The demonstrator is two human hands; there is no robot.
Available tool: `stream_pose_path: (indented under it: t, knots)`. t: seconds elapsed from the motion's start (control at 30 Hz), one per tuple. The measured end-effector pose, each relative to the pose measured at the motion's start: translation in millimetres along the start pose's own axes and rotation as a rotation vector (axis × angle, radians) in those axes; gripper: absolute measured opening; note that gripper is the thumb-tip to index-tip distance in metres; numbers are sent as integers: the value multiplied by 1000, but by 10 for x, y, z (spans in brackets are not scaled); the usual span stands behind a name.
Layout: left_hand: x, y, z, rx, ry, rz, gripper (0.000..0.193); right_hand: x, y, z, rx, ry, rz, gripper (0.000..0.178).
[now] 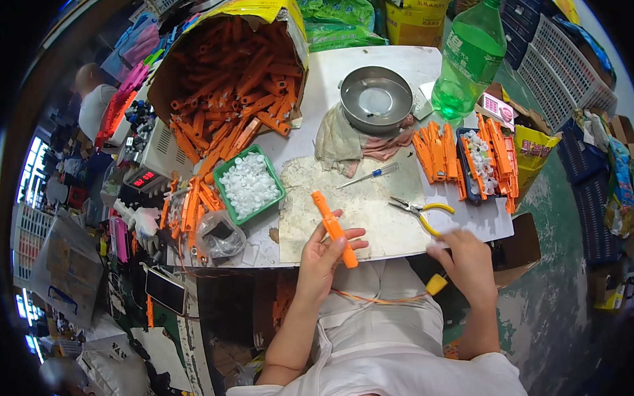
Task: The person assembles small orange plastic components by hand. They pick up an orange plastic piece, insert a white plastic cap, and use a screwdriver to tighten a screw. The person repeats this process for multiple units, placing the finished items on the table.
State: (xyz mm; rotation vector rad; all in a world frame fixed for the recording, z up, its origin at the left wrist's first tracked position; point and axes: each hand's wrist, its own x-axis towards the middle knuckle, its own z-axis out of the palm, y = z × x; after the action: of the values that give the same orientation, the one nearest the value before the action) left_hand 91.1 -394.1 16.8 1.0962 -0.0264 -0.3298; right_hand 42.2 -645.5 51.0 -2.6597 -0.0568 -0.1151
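An orange plastic part (330, 223), long and narrow, stands tilted in my left hand (320, 257) above the front edge of the table. The thumb and fingers grip its lower half. My right hand (467, 262), slightly blurred, hovers at the front right with fingers loosely bent and the thumb apart from them; I see nothing held. Close to its fingertips lie pliers (426, 212) with yellow handles, jaws pointing left. Below that hand, over my lap, is a yellow plastic piece (436, 284) on a thin orange cord (376, 299). A small screwdriver (370, 175) rests on the worn work sheet (306, 218).
A large box (295, 30) spills orange parts at the back left. Nearby is a green basket (278, 197) of small white pieces. A metal bowl (376, 95) sits on cloths; a green bottle (468, 60) stands at right, beside stacked orange parts (437, 150) and a dark tray (463, 158).
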Motion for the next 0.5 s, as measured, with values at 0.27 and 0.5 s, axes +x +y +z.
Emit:
stream_pose_path:
  t: [0.27, 0.5]
  knots:
    - [-77, 21, 236, -123, -197, -148, 57, 1494, -42, 731, -81, 236, -427, 29]
    - [-103, 69, 103, -88, -183, -132, 58, 1535, 77, 793, -2, 85, -434, 24]
